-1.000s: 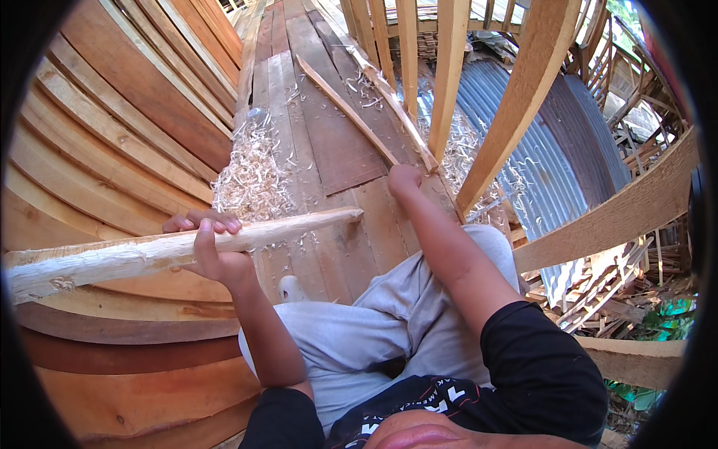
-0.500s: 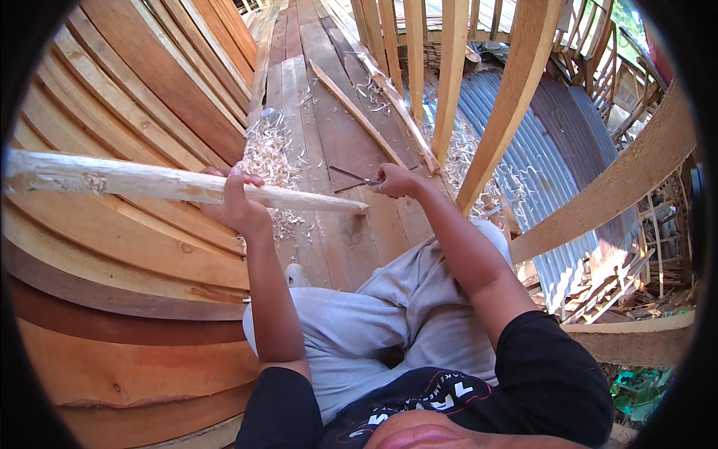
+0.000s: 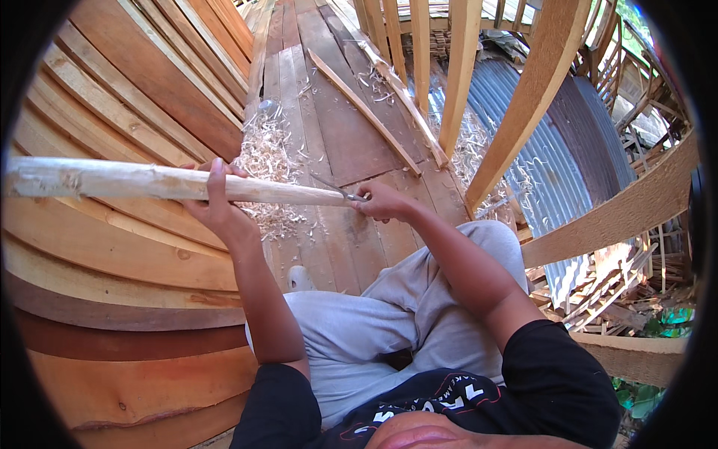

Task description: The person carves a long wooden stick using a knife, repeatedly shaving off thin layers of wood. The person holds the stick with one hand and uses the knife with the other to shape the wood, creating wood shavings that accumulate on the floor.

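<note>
A long, peeled, pale wooden pole [image 3: 134, 179] reaches in from the left and narrows to its end near the middle of the view. My left hand [image 3: 223, 208] is closed around it, a short way back from that tapered end. In my right hand [image 3: 387, 202] is a knife [image 3: 323, 182] with a thin, dark blade, its handle mostly covered by my fingers. The blade points left and lies against or just beyond the pole's tip; whether it touches the wood I cannot tell. Curled wood shavings [image 3: 271, 161] are heaped on the plank floor beyond the pole.
Curved planks [image 3: 120, 262] form a wall close on my left. Upright timbers [image 3: 458, 86] stand along the right, with corrugated metal sheets [image 3: 535, 142] outside them. A long wooden strip [image 3: 363, 112] lies on the floor ahead. My bent legs [image 3: 351, 318] are below my hands.
My right hand has brought the knife left to the pole's end, where before it was apart from it. The pole's tip has shifted slightly left and away from me, with my left hand still holding.
</note>
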Demonstrator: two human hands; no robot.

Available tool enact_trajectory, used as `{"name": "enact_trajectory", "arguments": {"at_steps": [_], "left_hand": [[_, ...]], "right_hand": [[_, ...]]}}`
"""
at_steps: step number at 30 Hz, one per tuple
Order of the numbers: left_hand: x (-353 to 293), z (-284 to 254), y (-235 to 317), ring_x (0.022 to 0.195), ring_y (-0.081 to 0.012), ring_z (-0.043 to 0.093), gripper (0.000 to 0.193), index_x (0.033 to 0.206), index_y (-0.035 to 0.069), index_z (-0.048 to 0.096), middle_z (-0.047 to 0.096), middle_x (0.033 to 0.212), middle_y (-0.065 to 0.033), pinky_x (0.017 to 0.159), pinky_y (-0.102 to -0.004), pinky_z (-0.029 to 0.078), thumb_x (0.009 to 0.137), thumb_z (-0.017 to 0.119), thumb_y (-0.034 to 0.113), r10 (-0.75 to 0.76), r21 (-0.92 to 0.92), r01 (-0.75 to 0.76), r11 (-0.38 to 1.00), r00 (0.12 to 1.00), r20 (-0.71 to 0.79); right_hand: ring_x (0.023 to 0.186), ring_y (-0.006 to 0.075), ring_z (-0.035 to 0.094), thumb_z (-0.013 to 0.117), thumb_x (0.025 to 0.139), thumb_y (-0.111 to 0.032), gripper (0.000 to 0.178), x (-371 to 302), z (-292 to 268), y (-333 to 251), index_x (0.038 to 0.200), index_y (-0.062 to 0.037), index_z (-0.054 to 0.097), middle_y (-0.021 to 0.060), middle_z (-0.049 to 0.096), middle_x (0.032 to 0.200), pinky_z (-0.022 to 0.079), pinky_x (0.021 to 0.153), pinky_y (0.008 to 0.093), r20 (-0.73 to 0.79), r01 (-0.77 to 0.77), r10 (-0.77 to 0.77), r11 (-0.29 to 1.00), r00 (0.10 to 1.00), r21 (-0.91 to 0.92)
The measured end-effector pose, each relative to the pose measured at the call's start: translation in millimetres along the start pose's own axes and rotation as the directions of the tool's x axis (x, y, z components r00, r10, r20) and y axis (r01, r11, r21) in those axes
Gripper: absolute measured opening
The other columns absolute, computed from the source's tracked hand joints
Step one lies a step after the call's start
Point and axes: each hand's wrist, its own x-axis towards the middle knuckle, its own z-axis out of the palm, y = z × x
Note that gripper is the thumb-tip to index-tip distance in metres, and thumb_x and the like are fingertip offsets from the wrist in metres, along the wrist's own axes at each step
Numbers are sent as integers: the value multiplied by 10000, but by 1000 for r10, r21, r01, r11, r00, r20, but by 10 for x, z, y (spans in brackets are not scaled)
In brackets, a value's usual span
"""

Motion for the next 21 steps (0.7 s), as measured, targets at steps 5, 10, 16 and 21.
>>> {"name": "enact_trajectory", "arguments": {"at_steps": [5, 10, 16, 21], "left_hand": [[65, -155, 66, 742, -173, 582, 532, 1269, 10, 356, 546, 918, -68, 724, -347, 509, 879, 683, 165, -8, 64, 0, 998, 992, 127], [159, -337, -14, 850, -196, 570, 577, 1302, 59, 372, 542, 899, -55, 823, -436, 521, 868, 706, 243, 32, 25, -41, 999, 955, 293], [123, -203, 64, 858, -209, 591, 517, 1289, 58, 401, 567, 868, -84, 834, -464, 529, 856, 682, 57, -15, 25, 11, 1000, 986, 168], [221, -401, -137, 881, -263, 595, 213, 1056, 56, 494, 569, 845, -98, 894, -500, 495, 897, 595, 155, -51, -134, 94, 987, 955, 291]], "right_hand": [[632, 150, 561, 581, 906, -243, 244, 372, 52, 89, 965, -11, 626, 69, 603, 711, 451, 566, 323, -102, 39, -35, 998, 994, 40], [773, 228, 614, 630, 877, -177, 217, 574, 137, 106, 983, 12, 645, 147, 660, 837, 480, 726, 353, -245, 231, -228, 973, 942, -15], [788, 243, 622, 664, 850, -155, 216, 499, 53, 43, 995, 4, 644, 161, 660, 868, 483, 736, 360, -292, 239, -229, 971, 929, -2], [757, 232, 608, 675, 848, -165, 224, 594, 7, 20, 993, 1, 637, 153, 651, 838, 481, 720, 353, -280, 265, -281, 960, 918, -93]]}}
